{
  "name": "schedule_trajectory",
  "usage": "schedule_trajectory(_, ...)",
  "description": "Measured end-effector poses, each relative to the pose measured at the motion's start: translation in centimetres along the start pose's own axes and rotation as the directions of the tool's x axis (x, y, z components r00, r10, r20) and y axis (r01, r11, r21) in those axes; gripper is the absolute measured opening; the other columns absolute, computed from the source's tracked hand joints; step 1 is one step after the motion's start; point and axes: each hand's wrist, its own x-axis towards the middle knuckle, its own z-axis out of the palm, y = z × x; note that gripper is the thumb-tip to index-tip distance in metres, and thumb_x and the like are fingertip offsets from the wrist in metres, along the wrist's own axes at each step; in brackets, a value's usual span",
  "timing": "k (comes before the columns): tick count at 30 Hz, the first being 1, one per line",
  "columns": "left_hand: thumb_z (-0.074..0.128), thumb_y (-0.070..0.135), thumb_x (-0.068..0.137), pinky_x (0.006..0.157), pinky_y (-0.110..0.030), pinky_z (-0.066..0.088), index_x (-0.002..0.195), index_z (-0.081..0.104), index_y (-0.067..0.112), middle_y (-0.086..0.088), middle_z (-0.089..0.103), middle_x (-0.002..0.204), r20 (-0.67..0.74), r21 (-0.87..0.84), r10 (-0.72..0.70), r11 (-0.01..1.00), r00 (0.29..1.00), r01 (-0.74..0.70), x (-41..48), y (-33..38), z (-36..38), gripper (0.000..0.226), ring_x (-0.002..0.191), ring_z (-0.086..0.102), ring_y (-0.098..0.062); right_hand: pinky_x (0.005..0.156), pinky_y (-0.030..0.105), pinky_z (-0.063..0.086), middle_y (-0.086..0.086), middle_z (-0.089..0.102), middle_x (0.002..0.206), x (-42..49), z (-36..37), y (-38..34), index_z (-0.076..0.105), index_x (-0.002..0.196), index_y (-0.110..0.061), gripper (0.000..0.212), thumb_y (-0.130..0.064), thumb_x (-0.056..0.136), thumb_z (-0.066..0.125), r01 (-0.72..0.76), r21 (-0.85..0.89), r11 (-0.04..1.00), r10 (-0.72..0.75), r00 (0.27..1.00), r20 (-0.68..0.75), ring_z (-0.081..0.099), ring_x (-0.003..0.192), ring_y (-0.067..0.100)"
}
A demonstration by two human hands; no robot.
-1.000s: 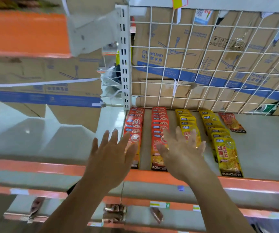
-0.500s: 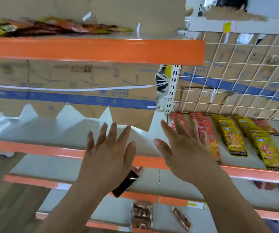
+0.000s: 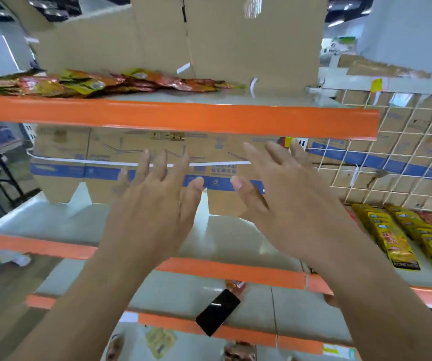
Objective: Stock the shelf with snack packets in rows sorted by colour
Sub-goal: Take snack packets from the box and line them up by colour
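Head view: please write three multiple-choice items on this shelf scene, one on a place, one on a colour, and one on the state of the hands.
1. Where does the black phone lie?
A. on the top shelf
B. on the lower shelf
C. on the floor

2. What colour are the packets in rows at the right of the middle shelf?
A. mostly yellow
B. mostly blue
C. mostly white

3. In what state are the left hand and the right hand?
A. both grip packets
B. one holds the phone
C. both are open and hold nothing

Key: 1 B, the phone lies one level under the middle shelf. 2 A, yellow packs overlap in rows there. 3 C, the fingers of both hands are spread and nothing is in them.
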Motion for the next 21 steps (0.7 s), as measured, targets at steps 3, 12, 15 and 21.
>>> schedule_trajectory(3, 0.007, 0.058, 0.088, 0.115, -0.054, 0.017, 0.148, 0.034, 0.027, -0.010, 0.030, 0.156, -0.066, -0.057, -0.030, 0.998, 0.997, 0.027, 1.5, -1.4, -1.1, 0.073, 0.147, 0.020, -0.029, 0.115, 0.049, 0.027, 0.010, 0.049, 0.136, 2.1, 0.0, -1.0, 0.042, 0.140, -0.020, 0.062, -0.052, 0.092, 0.022, 0.072, 0.048, 0.996, -0.064, 0.988, -0.143, 0.034, 0.137, 0.038)
schedule_trajectory(12, 0.010, 0.060, 0.087, 0.117, -0.050, 0.013, 0.148, 0.034, 0.030, -0.010, 0.024, 0.158, -0.161, -0.012, -0.082, 0.997, 0.984, 0.081, 7.6, -6.4, -3.5, 0.073, 0.148, 0.015, -0.028, 0.108, 0.050, 0.035, 0.006, 0.051, 0.130, 11.7, -0.6, -3.2, 0.044, 0.136, -0.024, 0.048, -0.047, 0.097, 0.025, 0.076, -0.076, 0.994, -0.085, 0.989, -0.120, 0.030, 0.138, 0.042)
schedule_trajectory(15, 0.014, 0.058, 0.088, 0.118, -0.049, 0.010, 0.150, 0.029, 0.032, -0.011, 0.022, 0.159, -0.162, 0.032, -0.088, 0.995, 0.983, 0.094, 10.7, -7.9, -3.9, 0.068, 0.148, 0.013, -0.028, 0.108, 0.052, 0.033, 0.005, 0.055, 0.119, 15.5, -0.5, -3.3, 0.049, 0.126, -0.025, 0.045, -0.049, 0.094, 0.028, 0.095, -0.062, 0.994, -0.099, 0.993, -0.070, 0.040, 0.131, 0.041)
schedule_trajectory(21, 0.029, 0.059, 0.095, 0.118, -0.048, 0.011, 0.149, 0.030, 0.034, -0.010, 0.019, 0.160, -0.109, 0.031, -0.126, 0.991, 0.986, 0.130, 16.1, -11.3, -4.6, 0.060, 0.149, 0.009, -0.026, 0.066, 0.032, 0.031, 0.002, 0.048, 0.086, 21.4, -0.3, -5.9, 0.046, 0.094, -0.022, 0.027, -0.046, 0.099, 0.036, 0.168, -0.077, 0.983, -0.166, 0.986, 0.034, 0.044, 0.082, 0.029)
